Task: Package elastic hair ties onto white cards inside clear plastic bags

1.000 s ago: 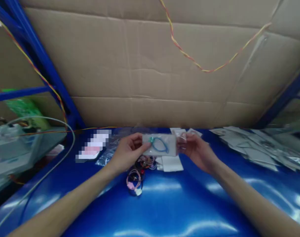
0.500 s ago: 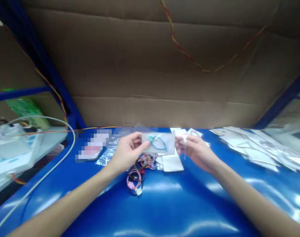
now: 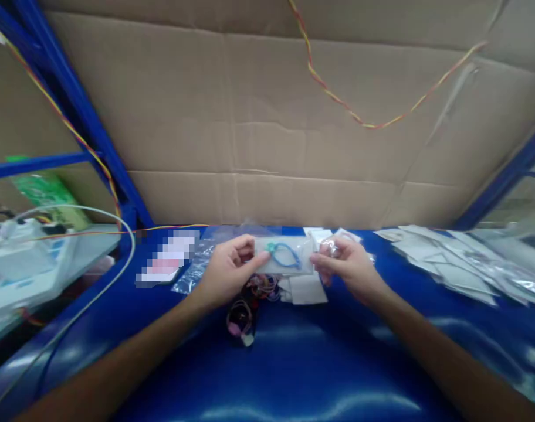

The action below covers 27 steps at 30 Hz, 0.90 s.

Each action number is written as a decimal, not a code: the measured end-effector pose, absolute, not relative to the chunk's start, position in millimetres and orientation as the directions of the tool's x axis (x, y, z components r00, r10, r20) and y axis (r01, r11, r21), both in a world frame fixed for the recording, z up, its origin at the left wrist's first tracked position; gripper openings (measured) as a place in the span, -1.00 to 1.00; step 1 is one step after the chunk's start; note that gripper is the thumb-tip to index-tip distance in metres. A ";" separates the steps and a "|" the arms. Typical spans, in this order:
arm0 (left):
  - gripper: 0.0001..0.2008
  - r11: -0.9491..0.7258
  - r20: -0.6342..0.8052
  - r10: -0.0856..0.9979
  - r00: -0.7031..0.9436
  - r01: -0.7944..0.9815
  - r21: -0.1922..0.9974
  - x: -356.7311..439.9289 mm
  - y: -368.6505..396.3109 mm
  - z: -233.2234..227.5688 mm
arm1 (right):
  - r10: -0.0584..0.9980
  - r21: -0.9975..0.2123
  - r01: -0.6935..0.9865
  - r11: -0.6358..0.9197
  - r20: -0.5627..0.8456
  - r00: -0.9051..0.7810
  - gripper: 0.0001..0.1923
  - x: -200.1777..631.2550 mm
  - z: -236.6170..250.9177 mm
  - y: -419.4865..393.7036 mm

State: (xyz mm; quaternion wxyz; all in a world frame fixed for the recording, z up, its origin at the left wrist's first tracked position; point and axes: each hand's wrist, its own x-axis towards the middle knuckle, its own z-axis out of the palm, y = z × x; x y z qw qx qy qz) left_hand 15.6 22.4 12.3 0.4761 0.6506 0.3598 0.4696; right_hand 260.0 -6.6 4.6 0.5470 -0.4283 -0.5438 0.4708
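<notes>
My left hand [image 3: 232, 266] is closed on the left end of a white card [image 3: 274, 267] with its thumb on top. A blue hair tie [image 3: 285, 255] with a greenish ornament lies on the card's face. Clear plastic seems to cover the card and stick out at its right end. There my right hand [image 3: 346, 264] pinches, with crumpled clear plastic [image 3: 332, 249] between its fingers. Below the card, on the blue table, is a pile of colourful hair ties [image 3: 265, 286], partly hidden. Beside it lie small white cards [image 3: 308, 291].
Many white cards [image 3: 443, 266] are spread at the right. Clear plastic bags [image 3: 195, 266] and a blurred-out phone-like object [image 3: 166, 258] lie at the left. A pale cable [image 3: 104, 281] loops over the table's left side. Cardboard [image 3: 267, 117] walls off the back.
My right hand's fingers have closed in on the right end of the card's plastic. The card has shifted slightly right. The view is lit differently, with the cardboard brighter.
</notes>
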 end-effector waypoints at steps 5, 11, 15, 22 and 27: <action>-0.74 -0.282 0.266 0.903 0.338 -0.002 0.959 14.3 23.0 12.2 | 0.968 -0.962 0.108 0.249 0.251 0.007 -0.69 261.6 5.5 -7.2; -0.70 -0.246 0.230 0.913 0.337 0.003 0.969 13.0 25.3 9.6 | 0.961 -0.942 0.196 0.272 0.275 -0.009 -0.64 263.0 5.2 -7.0; -0.73 -0.210 0.201 0.918 0.341 -0.011 0.978 13.6 24.7 10.2 | 0.958 -0.924 0.268 0.273 0.286 0.011 -0.64 263.3 3.3 -7.5; -0.69 -0.129 0.136 0.933 0.334 -0.045 0.991 12.8 25.1 9.2 | 0.964 -0.938 0.227 0.262 0.266 -0.014 -0.55 265.4 3.6 -6.2; -0.65 -0.127 0.140 0.947 0.291 -0.061 0.990 8.2 31.1 7.3 | 0.983 -0.983 -0.022 0.184 0.185 -0.008 -0.67 268.6 -1.1 0.6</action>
